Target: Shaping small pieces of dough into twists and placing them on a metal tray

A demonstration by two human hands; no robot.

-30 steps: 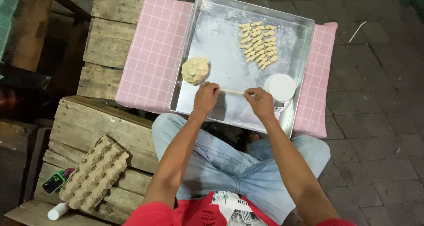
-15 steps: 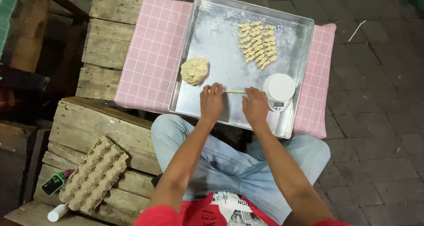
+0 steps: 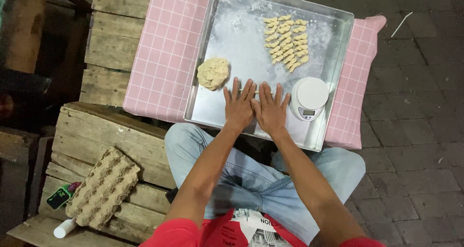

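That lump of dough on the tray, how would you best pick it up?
Cup the dough lump around its rounded sides from above: it lies free on the floured metal tray, open all round, left of both hands, so the left hand is nearer.

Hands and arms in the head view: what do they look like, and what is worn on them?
Both arms are bare from the red short sleeves down. The left hand and right hand wear no gloves, and no rings, watch or bracelets show. The fingers are uncovered.
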